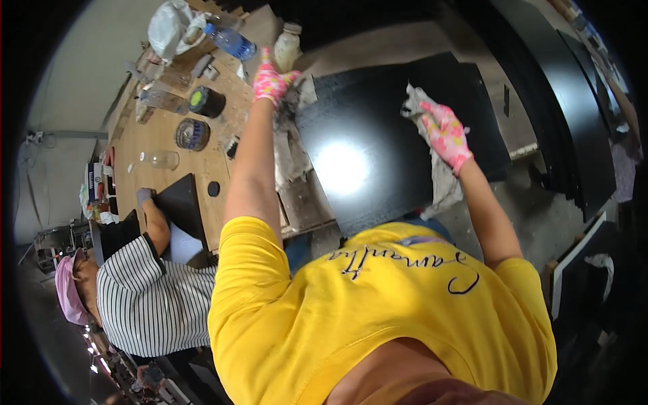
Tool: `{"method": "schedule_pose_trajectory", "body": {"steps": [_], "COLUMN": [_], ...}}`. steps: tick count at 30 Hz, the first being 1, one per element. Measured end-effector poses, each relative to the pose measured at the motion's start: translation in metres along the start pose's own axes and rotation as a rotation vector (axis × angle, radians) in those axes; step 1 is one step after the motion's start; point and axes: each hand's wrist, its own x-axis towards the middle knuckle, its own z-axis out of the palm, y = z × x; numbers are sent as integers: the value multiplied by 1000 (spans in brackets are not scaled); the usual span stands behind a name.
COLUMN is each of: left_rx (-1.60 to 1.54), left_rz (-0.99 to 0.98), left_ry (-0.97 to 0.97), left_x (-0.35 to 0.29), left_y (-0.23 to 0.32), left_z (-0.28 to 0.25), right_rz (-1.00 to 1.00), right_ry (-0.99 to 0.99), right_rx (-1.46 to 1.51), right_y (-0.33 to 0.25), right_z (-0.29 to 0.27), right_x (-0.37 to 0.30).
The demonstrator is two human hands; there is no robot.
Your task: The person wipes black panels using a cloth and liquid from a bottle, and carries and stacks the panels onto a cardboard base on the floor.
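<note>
My left hand [271, 84], in a pink floral glove, is stretched out at the far edge of the wooden table. Its thumb and a finger are spread, close to a glass jar [288, 48] with pale contents; no grip on the jar shows. Just beside that hand lies a stained grey rag [305, 91]. A glossy black panel [378, 108] lies flat in front of me, with bright light reflected on it. Over its right part, my right hand [447, 137], gloved alike, grips a crumpled grey cloth [442, 179] that trails down toward my body.
Left on the table [158, 142] are a blue-capped water bottle [233, 42], a dark can [206, 102], a round container [192, 134] and a clear jar [160, 160]. A co-worker in a striped shirt [158, 297] handles another black panel [177, 201]. Tall black panels [563, 94] stand at right.
</note>
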Motion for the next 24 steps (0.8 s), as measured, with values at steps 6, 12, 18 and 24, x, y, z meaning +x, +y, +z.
{"method": "schedule_pose_trajectory", "body": {"steps": [6, 12, 18, 24], "left_rx": [165, 52, 364, -87], "left_rz": [-158, 89, -299, -141], "left_ry": [134, 149, -430, -91], "left_x": [37, 29, 53, -4], "left_y": [-8, -1, -2, 7], "left_z": [2, 20, -11, -18], "right_rz": [-92, 45, 35, 77], "right_ry": [38, 57, -6, 30], "right_rx": [-174, 97, 27, 142], "right_y": [-19, -12, -17, -6], "right_z": [14, -7, -3, -11], "right_x": [-10, -11, -4, -14]}}
